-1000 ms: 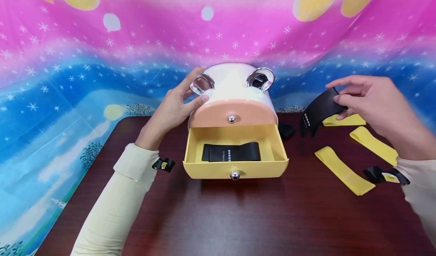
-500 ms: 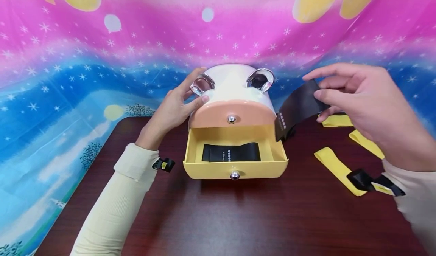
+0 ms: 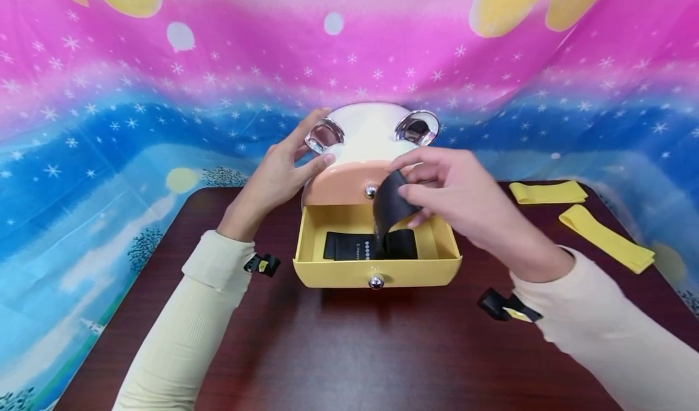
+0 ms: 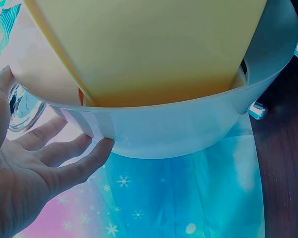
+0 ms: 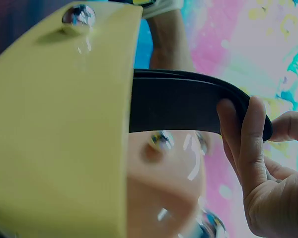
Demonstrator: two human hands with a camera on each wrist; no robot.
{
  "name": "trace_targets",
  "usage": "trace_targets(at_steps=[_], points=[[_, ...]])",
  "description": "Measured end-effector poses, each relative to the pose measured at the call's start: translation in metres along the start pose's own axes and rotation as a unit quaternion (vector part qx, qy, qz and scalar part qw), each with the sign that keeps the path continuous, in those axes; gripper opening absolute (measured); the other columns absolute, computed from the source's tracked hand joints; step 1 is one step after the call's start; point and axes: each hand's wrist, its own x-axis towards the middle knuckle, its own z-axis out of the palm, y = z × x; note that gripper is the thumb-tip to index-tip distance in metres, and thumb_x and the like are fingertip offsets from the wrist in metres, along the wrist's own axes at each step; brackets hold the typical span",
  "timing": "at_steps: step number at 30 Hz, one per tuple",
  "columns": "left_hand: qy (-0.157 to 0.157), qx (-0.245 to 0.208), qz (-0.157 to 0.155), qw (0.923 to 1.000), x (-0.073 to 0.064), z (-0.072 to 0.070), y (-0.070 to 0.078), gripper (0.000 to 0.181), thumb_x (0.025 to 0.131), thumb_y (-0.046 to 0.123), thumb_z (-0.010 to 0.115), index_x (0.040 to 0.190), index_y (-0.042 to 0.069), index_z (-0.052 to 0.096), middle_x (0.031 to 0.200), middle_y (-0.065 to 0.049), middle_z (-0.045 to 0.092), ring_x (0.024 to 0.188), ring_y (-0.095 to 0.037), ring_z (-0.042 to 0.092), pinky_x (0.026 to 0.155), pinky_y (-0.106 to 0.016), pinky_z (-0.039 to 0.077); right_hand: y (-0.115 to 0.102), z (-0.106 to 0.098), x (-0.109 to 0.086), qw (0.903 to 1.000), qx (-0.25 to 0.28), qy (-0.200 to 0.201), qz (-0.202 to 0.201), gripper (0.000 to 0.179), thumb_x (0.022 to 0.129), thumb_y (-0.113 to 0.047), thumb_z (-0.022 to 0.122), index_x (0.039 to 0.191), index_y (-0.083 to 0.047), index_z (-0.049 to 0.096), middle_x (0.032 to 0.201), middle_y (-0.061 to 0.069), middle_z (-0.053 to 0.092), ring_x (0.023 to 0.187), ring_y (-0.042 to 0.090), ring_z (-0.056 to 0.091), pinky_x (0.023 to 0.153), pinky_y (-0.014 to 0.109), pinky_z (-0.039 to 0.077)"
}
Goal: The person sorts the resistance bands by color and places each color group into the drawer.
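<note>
A small drawer box [image 3: 366, 133] with a white top, silver ears and an upper peach drawer stands at mid-table. My left hand [image 3: 280, 173] holds its left side by the ear, thumb on top; fingers spread along the shell in the left wrist view. The lower yellow drawer [image 3: 333, 274] is pulled out. A black resistance band [image 3: 344, 246] marked X-Heavy lies flat inside. Over the drawer, my right hand [image 3: 461, 200] pinches a second black resistance band [image 3: 391, 203] by one end. Its lower end hangs inside the drawer; the right wrist view shows that band [image 5: 181, 101] bowing behind the drawer front.
Two yellow resistance bands [image 3: 548, 192] [image 3: 606, 238] lie on the dark red table [image 3: 349, 350] at the right. My right forearm covers part of that side. A patterned cloth backdrop [image 3: 262, 65] hangs close behind the box.
My right hand has carried the black band leftward from the table's right side to over the yellow drawer. My forearm now covers a third yellow band. The left hand stays put.
</note>
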Motion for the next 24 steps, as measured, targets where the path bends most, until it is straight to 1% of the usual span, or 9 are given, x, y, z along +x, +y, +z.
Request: trace_targets(at_steps=[4,9,12,14,15,16,19,22,24], points=[[0.0,0.002,-0.004,1.0,-0.001,0.0,0.0,0.077,0.102,0.039,0.069,0.16,0.059,0.023,0.163,-0.01,0.045,0.148,-0.047,0.045,0.112,-0.071,0.044,0.002,0.021,0.011,0.9993,0.028,-0.023,0.001,0.031,0.098,-0.003,0.064,0.129,-0.007,0.069,0.111,0.018,0.075,0.083,0.035,0.077,0.07,0.042,0.067],[0.001,0.004,0.005,1.0,-0.001,0.001,0.001,0.076,0.102,0.04,0.068,0.161,0.057,0.023,0.164,-0.009,0.043,0.147,-0.048,0.046,0.113,-0.069,0.044,0.002,0.044,0.021,0.9967,0.066,-0.048,-0.001,0.033,0.099,-0.005,0.064,0.132,-0.005,0.067,0.108,0.018,0.073,0.079,0.032,0.077,0.072,0.044,0.067],[0.002,-0.001,0.012,0.9999,-0.001,0.001,0.0,0.076,0.102,0.04,0.069,0.161,0.056,0.024,0.162,-0.01,0.046,0.147,-0.047,0.047,0.114,-0.067,0.045,0.001,0.056,0.025,0.9952,0.078,-0.058,-0.007,0.034,0.099,-0.004,0.064,0.132,-0.004,0.067,0.1,0.015,0.07,0.077,0.033,0.075,0.071,0.044,0.067],[0.001,-0.004,0.016,0.9999,-0.001,0.001,0.0,0.076,0.102,0.039,0.069,0.162,0.055,0.024,0.162,-0.01,0.046,0.147,-0.047,0.047,0.114,-0.067,0.045,0.001,0.062,0.027,0.9946,0.082,-0.063,-0.01,0.033,0.099,-0.004,0.064,0.132,-0.005,0.067,0.095,0.014,0.069,0.08,0.034,0.073,0.071,0.044,0.067],[0.001,-0.005,0.019,0.9998,-0.001,0.001,0.0,0.076,0.102,0.039,0.069,0.162,0.055,0.024,0.162,-0.01,0.046,0.147,-0.047,0.047,0.114,-0.066,0.045,0.001,0.064,0.027,0.9946,0.08,-0.064,-0.013,0.033,0.099,-0.004,0.064,0.132,-0.006,0.067,0.091,0.014,0.067,0.081,0.036,0.072,0.07,0.043,0.067],[0.002,-0.005,0.02,0.9998,-0.001,0.001,0.0,0.076,0.102,0.039,0.068,0.162,0.055,0.024,0.162,-0.009,0.046,0.146,-0.047,0.047,0.114,-0.066,0.045,0.002,0.066,0.027,0.9947,0.079,-0.065,-0.012,0.032,0.099,-0.005,0.065,0.131,-0.007,0.068,0.09,0.014,0.067,0.084,0.037,0.072,0.07,0.045,0.067],[0.002,-0.006,0.02,0.9998,-0.001,0.001,0.0,0.076,0.102,0.039,0.068,0.162,0.054,0.024,0.161,-0.01,0.046,0.146,-0.047,0.047,0.115,-0.066,0.045,0.007,0.069,0.028,0.9961,0.063,-0.062,-0.004,0.03,0.1,-0.006,0.065,0.129,-0.007,0.068,0.096,0.014,0.069,0.087,0.036,0.071,0.069,0.044,0.067],[0.002,-0.005,0.014,0.9999,-0.001,0.001,0.001,0.076,0.102,0.041,0.068,0.161,0.056,0.024,0.161,-0.01,0.047,0.146,-0.047,0.047,0.114,-0.066,0.045,0.014,0.068,0.028,0.9978,0.043,-0.05,0.008,0.027,0.1,-0.006,0.066,0.127,-0.006,0.068,0.104,0.015,0.071,0.082,0.03,0.073,0.068,0.043,0.067],[0.001,-0.005,0.007,1.0,-0.001,0.0,0.0,0.076,0.102,0.041,0.068,0.161,0.057,0.024,0.163,-0.009,0.045,0.147,-0.047,0.047,0.114,-0.067,0.044,0.019,0.064,0.027,0.9986,0.028,-0.041,0.016,0.026,0.1,-0.006,0.065,0.126,-0.005,0.068,0.104,0.017,0.072,0.076,0.026,0.073,0.067,0.043,0.067]])
